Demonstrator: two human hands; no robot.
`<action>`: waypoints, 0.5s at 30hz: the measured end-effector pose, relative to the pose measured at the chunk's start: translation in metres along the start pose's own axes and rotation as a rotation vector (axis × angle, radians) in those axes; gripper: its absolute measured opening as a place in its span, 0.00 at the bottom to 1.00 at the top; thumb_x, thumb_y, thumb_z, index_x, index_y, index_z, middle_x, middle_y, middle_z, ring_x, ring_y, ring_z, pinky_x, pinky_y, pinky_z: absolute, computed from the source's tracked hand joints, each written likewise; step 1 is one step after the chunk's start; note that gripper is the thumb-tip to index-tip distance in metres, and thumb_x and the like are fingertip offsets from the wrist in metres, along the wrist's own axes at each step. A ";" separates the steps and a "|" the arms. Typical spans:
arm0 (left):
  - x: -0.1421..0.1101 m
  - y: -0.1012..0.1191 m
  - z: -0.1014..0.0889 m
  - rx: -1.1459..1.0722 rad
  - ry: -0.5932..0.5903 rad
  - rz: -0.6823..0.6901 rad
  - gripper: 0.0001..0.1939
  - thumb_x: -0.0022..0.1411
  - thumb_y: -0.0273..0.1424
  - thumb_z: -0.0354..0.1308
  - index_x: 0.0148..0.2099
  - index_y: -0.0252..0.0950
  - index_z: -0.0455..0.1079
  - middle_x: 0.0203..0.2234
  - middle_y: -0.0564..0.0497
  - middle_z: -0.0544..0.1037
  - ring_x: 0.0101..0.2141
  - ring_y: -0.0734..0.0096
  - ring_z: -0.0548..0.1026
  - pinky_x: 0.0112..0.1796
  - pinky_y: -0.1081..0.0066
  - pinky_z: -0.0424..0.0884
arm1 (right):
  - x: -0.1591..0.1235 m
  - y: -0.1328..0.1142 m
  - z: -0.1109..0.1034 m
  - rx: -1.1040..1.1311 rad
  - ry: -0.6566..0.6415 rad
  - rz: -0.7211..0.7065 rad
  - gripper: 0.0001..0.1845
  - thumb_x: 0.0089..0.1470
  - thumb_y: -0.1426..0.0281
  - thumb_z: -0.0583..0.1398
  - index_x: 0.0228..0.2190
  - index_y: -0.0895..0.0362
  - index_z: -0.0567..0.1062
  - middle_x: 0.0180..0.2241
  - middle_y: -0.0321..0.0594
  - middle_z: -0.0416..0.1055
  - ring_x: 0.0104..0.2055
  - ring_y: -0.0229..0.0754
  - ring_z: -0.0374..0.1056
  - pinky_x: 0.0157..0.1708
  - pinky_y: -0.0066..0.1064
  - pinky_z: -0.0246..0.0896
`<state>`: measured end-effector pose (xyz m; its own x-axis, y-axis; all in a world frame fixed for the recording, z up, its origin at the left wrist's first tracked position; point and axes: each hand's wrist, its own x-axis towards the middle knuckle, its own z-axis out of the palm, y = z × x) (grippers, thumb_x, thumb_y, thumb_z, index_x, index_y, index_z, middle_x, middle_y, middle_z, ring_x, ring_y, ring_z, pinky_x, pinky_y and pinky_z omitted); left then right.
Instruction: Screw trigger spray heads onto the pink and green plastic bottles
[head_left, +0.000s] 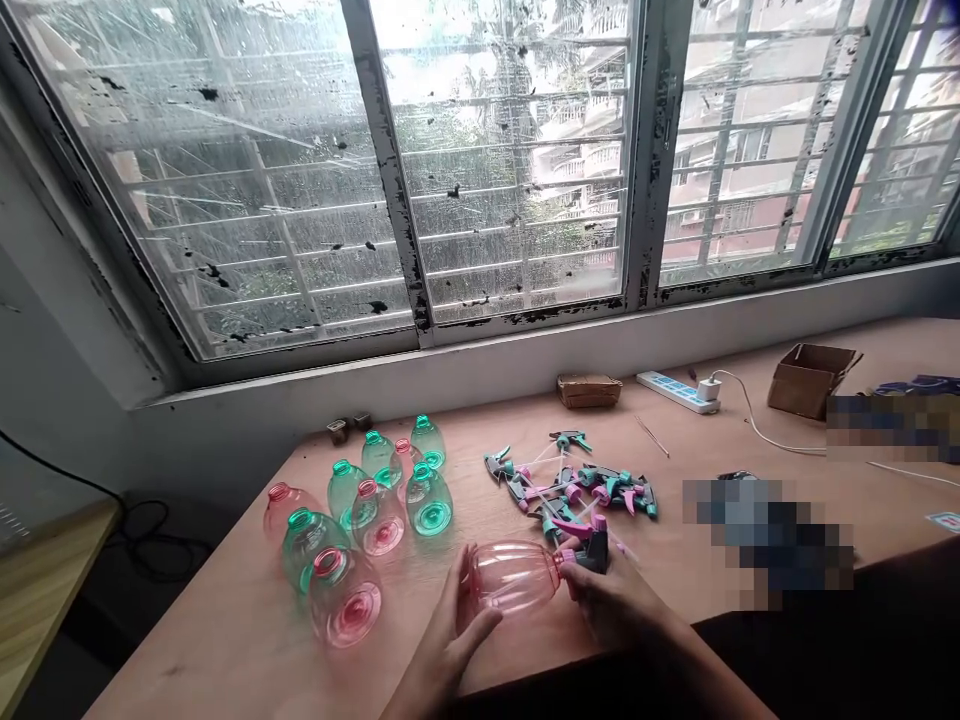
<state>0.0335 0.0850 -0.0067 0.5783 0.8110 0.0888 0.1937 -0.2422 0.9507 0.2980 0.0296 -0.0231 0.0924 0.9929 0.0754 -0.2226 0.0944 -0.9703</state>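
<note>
A clear pink spray bottle [516,577] lies sideways in the air between my hands, above the front of the table. My left hand [459,630] is curved around its base end, thumb below and fingers behind. At the neck, my right hand [611,590] is closed on the black and pink spray head [592,550], which sits at the bottle's mouth. Whether it is fully screwed on I cannot tell. Just beyond lies a loose pile of trigger spray heads [570,490] in teal, pink and black. Several open-necked green bottles [431,500] and pink bottles [346,600] stand to the left.
A power strip [679,392] with a plugged-in white cable lies by the window sill. Near it are a flat brown packet [589,391] and an open cardboard box [811,382]. A blurred dark object [772,540] lies at right. Two small dark items [339,431] sit behind the bottles.
</note>
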 end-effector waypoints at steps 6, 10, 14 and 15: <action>-0.002 0.002 0.005 0.061 -0.003 0.016 0.61 0.51 0.42 0.73 0.74 0.37 0.37 0.73 0.40 0.47 0.71 0.44 0.43 0.69 0.48 0.36 | -0.003 -0.003 -0.002 0.013 -0.033 0.004 0.22 0.48 0.54 0.71 0.34 0.56 0.71 0.18 0.30 0.70 0.17 0.35 0.63 0.17 0.27 0.59; -0.004 0.008 0.002 0.031 0.011 0.018 0.46 0.65 0.49 0.56 0.74 0.37 0.39 0.72 0.41 0.50 0.71 0.48 0.47 0.69 0.50 0.43 | -0.004 -0.002 -0.002 0.010 -0.038 0.004 0.22 0.48 0.54 0.71 0.34 0.56 0.70 0.18 0.30 0.70 0.16 0.35 0.62 0.17 0.27 0.59; -0.005 0.014 0.001 0.022 0.044 0.028 0.39 0.65 0.45 0.59 0.72 0.42 0.49 0.71 0.45 0.53 0.70 0.50 0.49 0.69 0.51 0.44 | -0.003 -0.002 -0.002 0.005 -0.028 -0.012 0.22 0.49 0.55 0.71 0.33 0.56 0.70 0.18 0.30 0.70 0.16 0.35 0.63 0.17 0.26 0.59; -0.005 0.015 0.001 0.019 0.044 0.035 0.39 0.64 0.43 0.61 0.71 0.43 0.51 0.71 0.46 0.54 0.70 0.50 0.50 0.69 0.51 0.44 | -0.003 -0.002 -0.002 0.006 -0.026 -0.017 0.22 0.49 0.55 0.70 0.34 0.56 0.69 0.18 0.30 0.70 0.16 0.35 0.63 0.17 0.26 0.60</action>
<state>0.0343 0.0764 0.0069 0.5494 0.8246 0.1350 0.1896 -0.2803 0.9410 0.3000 0.0262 -0.0220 0.0711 0.9926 0.0984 -0.2270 0.1122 -0.9674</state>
